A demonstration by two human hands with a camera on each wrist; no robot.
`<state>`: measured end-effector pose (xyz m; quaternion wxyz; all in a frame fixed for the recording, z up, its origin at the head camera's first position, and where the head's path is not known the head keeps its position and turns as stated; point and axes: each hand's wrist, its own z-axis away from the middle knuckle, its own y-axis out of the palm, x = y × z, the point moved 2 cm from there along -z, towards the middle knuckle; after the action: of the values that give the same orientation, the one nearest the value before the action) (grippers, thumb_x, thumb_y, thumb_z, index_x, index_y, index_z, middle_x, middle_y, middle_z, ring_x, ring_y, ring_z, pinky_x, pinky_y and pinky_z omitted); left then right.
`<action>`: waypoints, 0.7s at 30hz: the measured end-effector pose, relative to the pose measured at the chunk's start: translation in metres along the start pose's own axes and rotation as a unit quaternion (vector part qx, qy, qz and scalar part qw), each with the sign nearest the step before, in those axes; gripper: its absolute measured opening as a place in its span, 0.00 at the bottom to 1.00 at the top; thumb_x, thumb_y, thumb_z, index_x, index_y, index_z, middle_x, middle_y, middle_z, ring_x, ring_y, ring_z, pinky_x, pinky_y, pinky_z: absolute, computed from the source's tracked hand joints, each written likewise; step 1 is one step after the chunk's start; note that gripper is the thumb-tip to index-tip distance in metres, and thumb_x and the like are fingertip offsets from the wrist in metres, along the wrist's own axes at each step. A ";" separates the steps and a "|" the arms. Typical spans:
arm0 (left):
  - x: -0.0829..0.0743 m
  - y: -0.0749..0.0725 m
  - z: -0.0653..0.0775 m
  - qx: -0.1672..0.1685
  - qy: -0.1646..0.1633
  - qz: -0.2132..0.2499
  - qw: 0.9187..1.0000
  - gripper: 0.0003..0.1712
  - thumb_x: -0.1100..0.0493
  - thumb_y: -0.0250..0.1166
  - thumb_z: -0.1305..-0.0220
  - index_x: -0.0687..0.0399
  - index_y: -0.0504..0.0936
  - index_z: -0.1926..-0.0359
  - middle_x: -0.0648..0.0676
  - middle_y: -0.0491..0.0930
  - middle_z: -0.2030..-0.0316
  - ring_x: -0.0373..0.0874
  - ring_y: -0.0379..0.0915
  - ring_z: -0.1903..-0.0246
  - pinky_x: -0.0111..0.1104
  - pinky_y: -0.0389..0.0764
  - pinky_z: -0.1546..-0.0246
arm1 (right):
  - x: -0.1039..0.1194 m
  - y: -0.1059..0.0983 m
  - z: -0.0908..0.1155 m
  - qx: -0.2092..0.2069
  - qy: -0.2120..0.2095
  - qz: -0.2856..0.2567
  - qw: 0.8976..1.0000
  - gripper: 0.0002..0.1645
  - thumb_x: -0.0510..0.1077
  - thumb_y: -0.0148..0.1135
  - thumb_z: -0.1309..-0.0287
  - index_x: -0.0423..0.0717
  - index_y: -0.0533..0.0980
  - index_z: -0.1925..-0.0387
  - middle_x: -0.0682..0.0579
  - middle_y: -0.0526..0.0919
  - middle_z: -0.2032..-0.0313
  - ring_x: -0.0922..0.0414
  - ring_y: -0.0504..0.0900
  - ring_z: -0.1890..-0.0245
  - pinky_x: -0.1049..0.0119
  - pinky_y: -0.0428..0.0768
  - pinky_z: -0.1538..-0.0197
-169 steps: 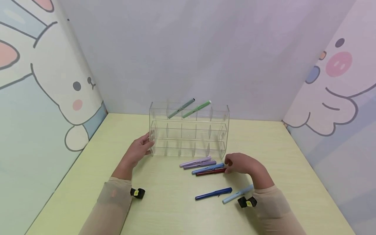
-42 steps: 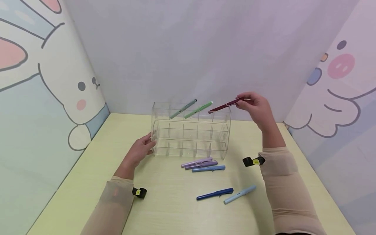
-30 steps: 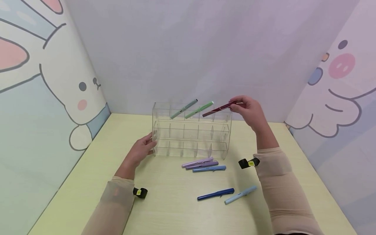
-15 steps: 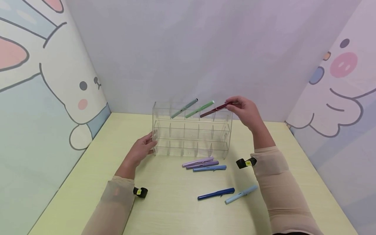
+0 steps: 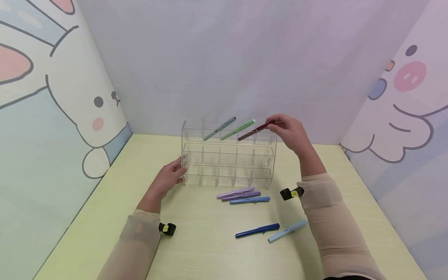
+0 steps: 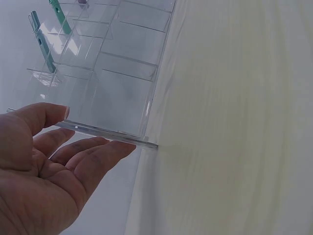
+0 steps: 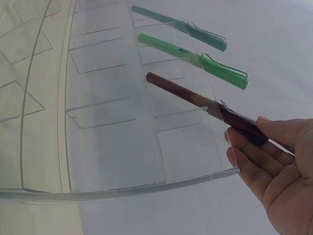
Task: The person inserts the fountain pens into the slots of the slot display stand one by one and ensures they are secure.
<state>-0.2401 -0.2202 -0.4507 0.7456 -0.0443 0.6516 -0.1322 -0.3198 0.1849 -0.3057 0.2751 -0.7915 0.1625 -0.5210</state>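
A clear acrylic pen rack (image 5: pixel 227 159) with three divided tiers stands on the table. My left hand (image 5: pixel 165 179) holds its left side panel, thumb on one face and fingers on the other in the left wrist view. At the top right, my right hand (image 5: pixel 292 134) pinches a dark red pen (image 5: pixel 252 133) by its cap end, thumb over the clip side (image 7: pixel 244 125). The pen slants with its lower tip in the top tier. Left of it, a light green pen (image 5: pixel 238 130) and a grey-green pen (image 5: pixel 219 129) lean in the same tier.
In front of the rack lie a light purple pen (image 5: pixel 235 193), a darker purple pen (image 5: pixel 241 196) and a blue pen (image 5: pixel 250 200). Nearer are a dark blue pen (image 5: pixel 257 231) and a pale blue pen (image 5: pixel 287 231). A grey curtain wall (image 5: pixel 224 58) stands behind.
My right hand has lifted the dark red pen off the table up to the rack's top tier, then moved left with its tip lowering into the tier. My left hand stays on the rack.
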 end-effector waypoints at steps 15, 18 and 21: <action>0.001 0.000 -0.001 0.005 0.004 0.003 1.000 0.36 0.52 0.54 0.25 0.39 0.51 0.23 0.60 0.65 0.30 0.55 0.64 0.32 0.52 0.72 0.38 | 0.000 -0.016 0.004 -0.009 -0.004 0.001 1.000 0.32 0.60 0.59 0.35 0.54 0.70 0.34 0.53 0.77 0.38 0.52 0.78 0.41 0.47 0.74 0.37; 0.001 -0.001 -0.001 0.004 0.003 0.004 1.000 0.35 0.53 0.54 0.25 0.40 0.51 0.23 0.60 0.65 0.30 0.55 0.64 0.32 0.53 0.72 0.38 | 0.002 -0.026 0.009 -0.022 -0.002 0.010 1.000 0.33 0.61 0.59 0.35 0.56 0.69 0.33 0.53 0.76 0.37 0.52 0.77 0.40 0.47 0.74 0.38; 0.001 -0.001 -0.001 0.003 0.004 0.001 1.000 0.35 0.53 0.53 0.25 0.40 0.51 0.23 0.60 0.66 0.30 0.56 0.64 0.33 0.53 0.73 0.39 | 0.004 -0.034 0.017 -0.033 0.001 0.020 0.999 0.32 0.60 0.59 0.35 0.56 0.69 0.33 0.53 0.76 0.37 0.53 0.78 0.40 0.49 0.75 0.38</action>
<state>-0.2412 -0.2212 -0.4514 0.7431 -0.0407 0.6544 -0.1334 -0.3035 0.2143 -0.2870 0.2585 -0.7962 0.1955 -0.5108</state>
